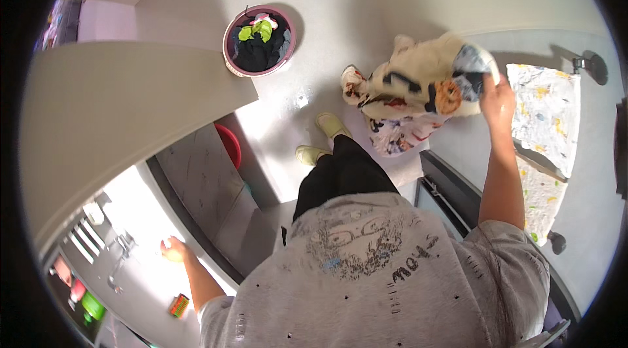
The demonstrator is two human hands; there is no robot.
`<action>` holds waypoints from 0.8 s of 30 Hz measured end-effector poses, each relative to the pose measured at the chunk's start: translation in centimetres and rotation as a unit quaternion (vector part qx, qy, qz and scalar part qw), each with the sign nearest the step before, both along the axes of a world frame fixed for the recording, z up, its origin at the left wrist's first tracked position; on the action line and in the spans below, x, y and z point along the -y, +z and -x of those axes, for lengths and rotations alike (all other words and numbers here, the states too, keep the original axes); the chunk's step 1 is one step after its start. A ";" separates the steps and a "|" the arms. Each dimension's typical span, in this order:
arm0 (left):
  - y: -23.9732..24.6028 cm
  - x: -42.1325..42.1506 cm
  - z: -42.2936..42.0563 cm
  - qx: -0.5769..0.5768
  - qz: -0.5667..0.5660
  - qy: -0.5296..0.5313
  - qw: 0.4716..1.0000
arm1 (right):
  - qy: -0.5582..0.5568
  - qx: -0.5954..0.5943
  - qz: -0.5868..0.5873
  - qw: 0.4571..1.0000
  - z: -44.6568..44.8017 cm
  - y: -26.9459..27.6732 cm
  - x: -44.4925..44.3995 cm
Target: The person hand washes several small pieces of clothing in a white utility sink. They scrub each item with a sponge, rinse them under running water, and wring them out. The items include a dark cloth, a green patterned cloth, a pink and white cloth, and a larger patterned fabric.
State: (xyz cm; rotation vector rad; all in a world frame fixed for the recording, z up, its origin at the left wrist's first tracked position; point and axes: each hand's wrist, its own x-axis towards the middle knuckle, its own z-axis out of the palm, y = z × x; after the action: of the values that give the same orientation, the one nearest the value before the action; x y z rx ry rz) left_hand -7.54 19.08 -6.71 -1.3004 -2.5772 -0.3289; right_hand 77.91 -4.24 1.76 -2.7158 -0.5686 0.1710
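My right hand (498, 98), raised at the right, grips the edge of a cream printed cloth (417, 71), which looks like a garment or blanket. The cloth hangs in loose folds and is slightly blurred. Beneath it hangs or lies more white fabric with a colourful print (402, 134); whether it is the same piece I cannot tell. My left hand (174, 249) is held over the bright washbasin counter at the lower left, fingers apart, with nothing seen in it. A round pink basin (226, 48) holding dark and lime-green clothes (257, 30) stands on the floor ahead.
Two patterned towels (544, 117) hang from a wall rail at the right. A red basin (228, 144) is partly hidden beside the cabinet. A faucet (122, 247) and a small striped box or sponge (179, 306) are at the counter. A wall edge (245, 100) juts in from the left.
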 end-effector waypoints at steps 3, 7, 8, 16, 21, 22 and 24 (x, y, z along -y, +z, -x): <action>3.1 -0.7 -8.1 -0.050 -0.089 -0.147 0.984 | -0.027 -0.011 -0.207 0.978 1.4 7.3 -2.2; 4.9 -0.9 -17.6 0.095 -0.193 -0.420 0.882 | -0.095 -0.038 -0.340 0.935 1.5 14.9 -5.0; 5.2 -1.0 -20.4 0.177 -0.176 -0.437 0.864 | -0.083 -0.056 -0.410 0.907 0.9 16.5 -4.8; 9.5 -2.1 -39.0 0.257 0.036 -0.717 0.647 | 0.248 -0.228 -0.641 0.689 8.8 36.6 -3.2; 13.9 5.5 -56.8 0.217 0.045 -0.795 0.564 | 0.337 -0.048 -0.585 0.737 8.2 39.6 1.1; 12.7 6.5 -60.7 0.239 -0.009 -0.789 0.566 | 0.356 -0.025 -0.571 0.740 5.9 38.3 1.3; 12.2 9.1 -61.3 0.385 -0.126 -0.762 0.506 | 0.404 -0.011 -0.536 0.741 7.5 37.6 0.7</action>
State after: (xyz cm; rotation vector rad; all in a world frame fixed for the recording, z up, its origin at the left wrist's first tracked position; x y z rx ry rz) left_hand 53.81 9.95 5.48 -3.3195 -0.5484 -1.6987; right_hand 70.41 -4.95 39.37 -1.2233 -1.3031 0.0469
